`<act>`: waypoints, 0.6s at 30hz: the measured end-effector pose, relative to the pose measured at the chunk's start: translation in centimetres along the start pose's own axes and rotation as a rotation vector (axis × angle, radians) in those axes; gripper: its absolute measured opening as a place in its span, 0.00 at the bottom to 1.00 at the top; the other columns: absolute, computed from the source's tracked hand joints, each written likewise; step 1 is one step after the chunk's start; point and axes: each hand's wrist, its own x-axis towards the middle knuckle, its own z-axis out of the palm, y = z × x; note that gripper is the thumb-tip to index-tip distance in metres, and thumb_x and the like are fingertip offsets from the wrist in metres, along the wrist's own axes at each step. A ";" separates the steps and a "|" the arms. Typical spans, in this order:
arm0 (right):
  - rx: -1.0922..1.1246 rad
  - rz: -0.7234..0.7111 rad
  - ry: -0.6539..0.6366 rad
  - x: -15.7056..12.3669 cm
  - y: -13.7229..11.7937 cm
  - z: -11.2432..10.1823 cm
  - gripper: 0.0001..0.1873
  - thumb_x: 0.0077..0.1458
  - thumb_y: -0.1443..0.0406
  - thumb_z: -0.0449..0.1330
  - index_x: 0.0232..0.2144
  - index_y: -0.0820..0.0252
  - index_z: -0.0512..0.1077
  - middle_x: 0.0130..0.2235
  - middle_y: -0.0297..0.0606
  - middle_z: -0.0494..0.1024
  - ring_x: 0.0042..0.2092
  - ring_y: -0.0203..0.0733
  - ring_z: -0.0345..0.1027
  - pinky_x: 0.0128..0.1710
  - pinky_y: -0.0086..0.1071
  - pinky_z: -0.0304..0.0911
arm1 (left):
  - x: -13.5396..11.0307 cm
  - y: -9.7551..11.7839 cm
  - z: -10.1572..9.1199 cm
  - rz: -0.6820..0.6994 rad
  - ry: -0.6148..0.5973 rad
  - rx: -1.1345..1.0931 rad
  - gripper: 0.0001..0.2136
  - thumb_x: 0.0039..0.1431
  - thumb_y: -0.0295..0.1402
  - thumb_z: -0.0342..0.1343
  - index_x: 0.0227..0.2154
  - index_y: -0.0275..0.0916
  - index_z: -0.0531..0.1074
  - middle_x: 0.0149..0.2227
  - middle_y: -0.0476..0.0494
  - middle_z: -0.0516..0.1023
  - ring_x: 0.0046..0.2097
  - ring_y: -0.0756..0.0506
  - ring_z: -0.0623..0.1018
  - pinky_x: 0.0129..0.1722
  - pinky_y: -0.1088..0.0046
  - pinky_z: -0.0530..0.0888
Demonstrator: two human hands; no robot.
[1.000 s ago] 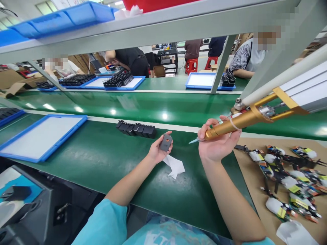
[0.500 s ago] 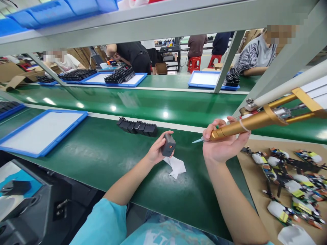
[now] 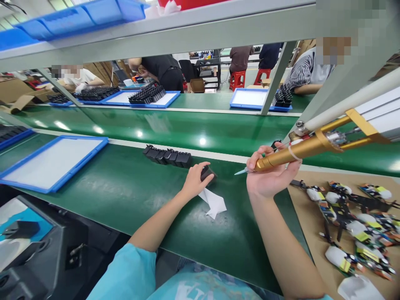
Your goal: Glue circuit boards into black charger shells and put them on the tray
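Note:
My left hand (image 3: 194, 180) is closed on a small black box-shaped housing (image 3: 207, 172), palm down, low over the green work surface (image 3: 137, 183). Fingers cover much of the housing. A creased white paper or cloth scrap (image 3: 215, 202) lies just below that hand. In my right hand (image 3: 268, 177), palm up, rests a gold pen-like dispenser (image 3: 278, 158) with a pale blue tapered nozzle (image 3: 241, 171). The nozzle points left, toward the housing, and is apart from it. Behind the left hand stands a row of several black housings (image 3: 167, 156).
At left lies a blue-rimmed white tray (image 3: 104, 141). Cardboard (image 3: 300, 208) at right carries several circuit boards (image 3: 359, 227). A shelf beam (image 3: 187, 37) crosses above. Beyond the green belt (image 3: 175, 123), co-workers sit or stand near trays of black parts.
My left hand has turned palm down and the housing has tipped over with it, so its orange-marked face no longer shows. My right hand and the dispenser have shifted slightly left.

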 end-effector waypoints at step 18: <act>0.056 0.005 0.003 0.8 0.2 -0.7 0.21 0.54 0.46 0.46 0.39 0.54 0.63 0.28 0.29 0.70 0.17 0.31 0.62 0.12 0.25 0.49 | 4.4 -3.2 -1.3 0.029 0.223 0.959 0.20 0.58 0.35 0.51 0.53 0.36 0.65 0.56 0.29 0.64 0.59 0.31 0.60 0.54 0.51 0.54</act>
